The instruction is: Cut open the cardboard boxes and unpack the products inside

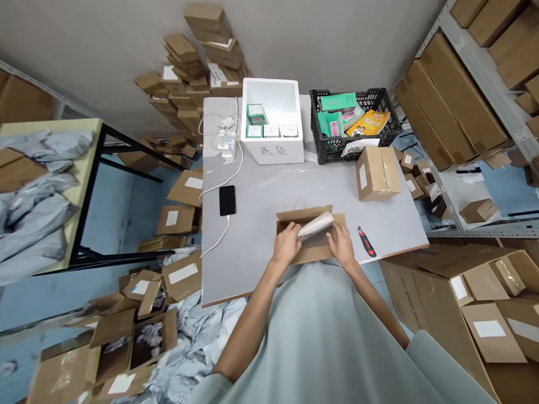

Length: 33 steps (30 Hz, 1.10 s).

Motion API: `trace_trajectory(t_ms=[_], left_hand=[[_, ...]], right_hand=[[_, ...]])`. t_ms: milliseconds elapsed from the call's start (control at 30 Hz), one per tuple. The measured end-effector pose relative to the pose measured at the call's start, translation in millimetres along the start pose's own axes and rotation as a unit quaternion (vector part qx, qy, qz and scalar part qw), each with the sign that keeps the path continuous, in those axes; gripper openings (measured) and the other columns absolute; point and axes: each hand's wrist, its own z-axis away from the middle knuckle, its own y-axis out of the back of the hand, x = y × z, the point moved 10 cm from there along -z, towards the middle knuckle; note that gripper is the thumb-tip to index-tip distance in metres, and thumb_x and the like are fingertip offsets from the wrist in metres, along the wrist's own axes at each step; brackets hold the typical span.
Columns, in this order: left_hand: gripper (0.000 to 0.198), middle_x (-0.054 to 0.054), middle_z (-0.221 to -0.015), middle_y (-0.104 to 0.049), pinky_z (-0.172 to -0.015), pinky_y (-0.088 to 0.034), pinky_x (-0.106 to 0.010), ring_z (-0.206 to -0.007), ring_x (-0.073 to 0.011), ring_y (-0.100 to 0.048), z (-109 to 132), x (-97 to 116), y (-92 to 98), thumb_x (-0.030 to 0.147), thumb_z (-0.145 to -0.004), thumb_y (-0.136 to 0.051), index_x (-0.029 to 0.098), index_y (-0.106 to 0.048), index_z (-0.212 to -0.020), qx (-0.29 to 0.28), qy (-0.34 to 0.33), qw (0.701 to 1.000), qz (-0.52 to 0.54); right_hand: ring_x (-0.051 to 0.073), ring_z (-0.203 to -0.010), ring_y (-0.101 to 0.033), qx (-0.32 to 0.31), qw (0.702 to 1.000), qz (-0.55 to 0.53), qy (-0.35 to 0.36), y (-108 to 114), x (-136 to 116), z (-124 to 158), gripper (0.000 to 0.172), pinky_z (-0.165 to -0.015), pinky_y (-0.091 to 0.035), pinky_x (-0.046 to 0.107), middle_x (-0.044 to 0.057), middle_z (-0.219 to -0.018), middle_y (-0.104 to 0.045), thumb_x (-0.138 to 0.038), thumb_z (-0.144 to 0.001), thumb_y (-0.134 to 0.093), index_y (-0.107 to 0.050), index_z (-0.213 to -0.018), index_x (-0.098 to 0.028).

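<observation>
An open cardboard box [310, 256] lies at the front edge of the grey table, its flaps spread. A pale, smooth, elongated packet [318, 224] slants out of it, with the right end higher. My left hand [287, 244] is closed around the packet's lower left end, at the box's left side; some fingertips are hidden. At the box's right side, my right hand [342, 244] has its fingers curled over the wall, with the thumb toward the inside. A red and black utility knife [366, 242] lies on the table just right of my right hand.
A white foam box [273, 151] with small cartons and a black crate [322, 148] of green boxes stand at the back. A taped carton [379, 174] sits right. A phone [227, 200] charges at left. Cartons and grey bags crowd the floor.
</observation>
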Motion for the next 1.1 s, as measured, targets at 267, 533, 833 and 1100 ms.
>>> trace_trajectory(t_ms=[267, 533, 833, 1100], left_hand=[[0.06, -0.012, -0.111, -0.085, -0.089, -0.066, -0.041, -0.1, -0.0323, -0.08, 79, -69, 49.7, 0.065, -0.071, -0.099, 0.021, -0.083, -0.109, 0.099, 0.153, 0.809, 0.558], [0.072, -0.013, -0.109, -0.087, -0.082, -0.067, -0.038, -0.094, -0.0307, -0.082, 101, -77, 12.5, 0.064, -0.056, -0.109, 0.018, -0.086, -0.106, 0.08, 0.216, 0.727, 0.647], [0.069, -0.01, -0.113, -0.085, -0.09, -0.068, -0.037, -0.112, -0.0313, -0.081, 107, -90, 9.9, 0.081, -0.081, -0.087, 0.022, -0.081, -0.117, 0.104, 0.189, 0.756, 0.618], [0.074, -0.017, -0.108, -0.086, -0.091, -0.071, -0.046, -0.109, -0.0374, -0.083, 87, -87, -12.0, 0.081, -0.076, -0.091, 0.017, -0.082, -0.112, 0.016, 0.18, 0.706, 0.685]], right_hand=[[0.036, -0.162, -0.054, -0.085, 0.923, -0.337, -0.162, -14, -26, 8, 0.113, -0.133, -0.048, 0.059, 0.019, -0.172, -0.058, -0.076, -0.079, -0.091, -0.05, -0.171, -0.027], [0.034, -0.12, -0.08, -0.281, 0.812, -0.48, -0.173, -61, -108, 21, 0.072, -0.097, -0.068, 0.046, 0.01, -0.119, -0.086, -0.082, -0.08, -0.09, -0.082, -0.124, -0.026], [0.033, -0.103, -0.082, -0.205, 0.846, -0.445, -0.211, -61, -100, 21, 0.061, -0.087, -0.066, 0.042, 0.01, -0.103, -0.087, -0.071, -0.072, -0.1, -0.082, -0.102, -0.021], [0.035, -0.109, -0.082, -0.212, 0.843, -0.448, -0.209, -55, -103, 19, 0.062, -0.092, -0.067, 0.044, 0.01, -0.103, -0.087, -0.073, -0.073, -0.099, -0.083, -0.104, -0.022]])
